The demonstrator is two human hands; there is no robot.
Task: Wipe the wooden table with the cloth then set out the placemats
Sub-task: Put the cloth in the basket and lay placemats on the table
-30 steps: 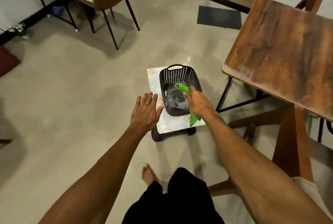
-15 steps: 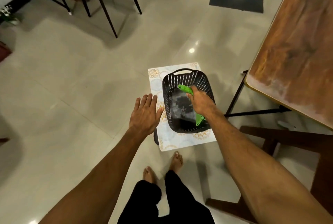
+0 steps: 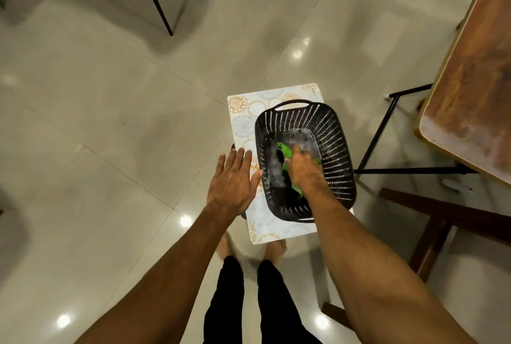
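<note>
The cloth is small, thin and bright green, so I judge it light, soft and easy to crumple. It will not slip, but it can catch on the holes of the basket wall. The best place to take it is the bunched middle, so that no end drags. It lies on the bottom of the black basket, under the right hand, whose fingers seem to curl down around it, though they are a little blurred. One end shows beyond the fingertips and another beside the wrist. The left hand is flat and spread, holding nothing, above the patterned mat under the basket, perhaps a placemat. The wooden surface is well apart, to the right of the right hand.
</note>
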